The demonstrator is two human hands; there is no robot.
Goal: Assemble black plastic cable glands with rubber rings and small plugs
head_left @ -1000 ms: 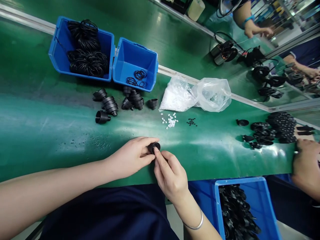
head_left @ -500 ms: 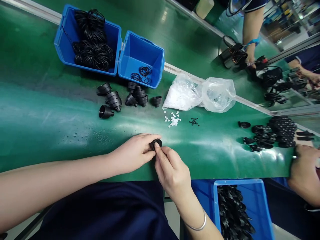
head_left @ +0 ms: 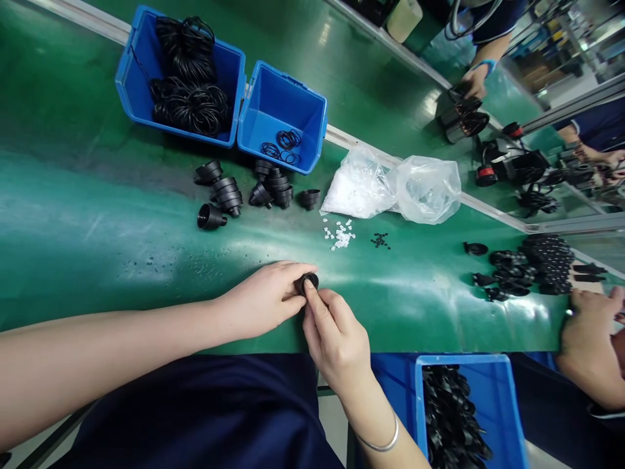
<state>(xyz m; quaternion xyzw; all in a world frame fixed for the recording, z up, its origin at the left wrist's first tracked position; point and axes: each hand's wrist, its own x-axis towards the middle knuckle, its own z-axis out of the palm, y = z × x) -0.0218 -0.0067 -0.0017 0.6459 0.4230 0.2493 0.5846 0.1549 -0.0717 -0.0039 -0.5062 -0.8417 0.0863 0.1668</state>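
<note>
Near the front edge of the green workbench, my left hand [head_left: 267,296] grips a small black cup-shaped plastic part [head_left: 299,284] between thumb and fingers, its round opening turned toward me. My right hand [head_left: 336,332] is closed at the same part, one fingertip pressed into the opening and other fingers against its lower side. Whether a small piece lies under that fingertip is hidden. Beyond my hands lie loose white bits [head_left: 342,236] and tiny black pieces [head_left: 380,240]. More black cups [head_left: 211,217] like the held one lie farther left, some stacked.
At the back stand a blue bin [head_left: 134,104] of black rings and a smaller blue bin [head_left: 273,85] with several rings. A clear bag [head_left: 359,185] of white bits lies beside them. Black parts [head_left: 512,270] and a co-worker's hand [head_left: 588,326] are right; a blue crate [head_left: 502,417] sits below.
My hands hold nearly the same pose on the cup; the view has shifted slightly. Across the bench, another person's hand has moved away from the red-and-black parts onto a dark cylindrical part.
</note>
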